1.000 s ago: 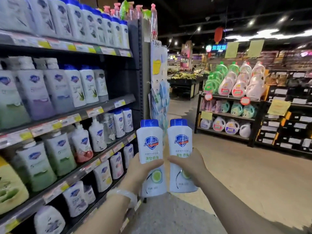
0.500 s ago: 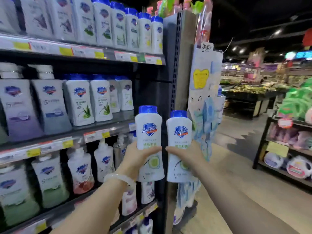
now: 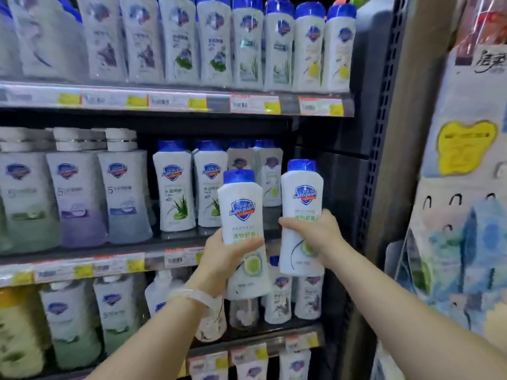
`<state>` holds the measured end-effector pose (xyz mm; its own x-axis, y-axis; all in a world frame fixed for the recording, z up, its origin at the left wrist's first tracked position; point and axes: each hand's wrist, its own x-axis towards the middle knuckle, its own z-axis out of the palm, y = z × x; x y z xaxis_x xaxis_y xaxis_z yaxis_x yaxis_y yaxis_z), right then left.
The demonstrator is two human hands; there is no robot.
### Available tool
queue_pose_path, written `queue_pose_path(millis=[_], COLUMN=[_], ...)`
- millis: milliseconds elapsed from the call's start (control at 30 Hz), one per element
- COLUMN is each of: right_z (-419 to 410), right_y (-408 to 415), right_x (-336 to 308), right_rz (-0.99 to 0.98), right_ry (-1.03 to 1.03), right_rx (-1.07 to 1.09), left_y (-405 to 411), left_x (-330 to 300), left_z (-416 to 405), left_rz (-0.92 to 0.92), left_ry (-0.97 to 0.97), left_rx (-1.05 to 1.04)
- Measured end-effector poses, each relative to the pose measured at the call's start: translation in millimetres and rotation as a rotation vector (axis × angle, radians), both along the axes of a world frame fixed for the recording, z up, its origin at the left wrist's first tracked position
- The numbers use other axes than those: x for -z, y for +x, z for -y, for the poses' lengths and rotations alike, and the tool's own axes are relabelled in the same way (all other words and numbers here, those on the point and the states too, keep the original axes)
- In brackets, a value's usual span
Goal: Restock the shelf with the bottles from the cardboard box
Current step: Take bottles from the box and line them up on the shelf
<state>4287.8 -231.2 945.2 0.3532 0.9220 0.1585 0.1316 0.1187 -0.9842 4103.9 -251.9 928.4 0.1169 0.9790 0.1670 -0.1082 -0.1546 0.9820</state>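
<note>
My left hand (image 3: 223, 256) grips a white bottle with a blue cap (image 3: 241, 209), upright, in front of the middle shelf (image 3: 82, 266). My right hand (image 3: 315, 234) grips a second matching bottle (image 3: 301, 198), held a little higher and to the right. Both bottles face me with their blue shield logos. Behind them on the middle shelf stand similar blue-capped bottles (image 3: 175, 187), and right of those the shelf shows a dark gap (image 3: 337, 193). The cardboard box is out of view.
The top shelf (image 3: 178, 101) carries a full row of blue-capped bottles. Larger white-capped bottles (image 3: 76, 187) fill the middle shelf's left. Pump bottles (image 3: 68, 319) stand on the lower shelf. A perforated upright post (image 3: 384, 133) and hanging packets (image 3: 466, 215) close off the right.
The view has turned left and closer to the shelves. Both hands have raised the bottles from waist height up to the middle shelf's right end; the right bottle now sits higher.
</note>
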Motion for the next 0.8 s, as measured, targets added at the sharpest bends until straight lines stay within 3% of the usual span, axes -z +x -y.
queue_pose_path(millis=[433,800], right_z=[-132.9,-202.4], right_y=[23.2,18.1], right_x=[-37.6,-14.7], right_rz=[-0.007,0.111], right_ry=[0.134,0.116], right_rx=[-0.016,-0.021], left_y=[19.3,42.3], left_x=[-30.2,-32.0], left_z=[-64.0,-96.3], left_rz=[0.031,0.097], left_ry=[-0.015,-0.110], left_rx=[-0.114,-0.249])
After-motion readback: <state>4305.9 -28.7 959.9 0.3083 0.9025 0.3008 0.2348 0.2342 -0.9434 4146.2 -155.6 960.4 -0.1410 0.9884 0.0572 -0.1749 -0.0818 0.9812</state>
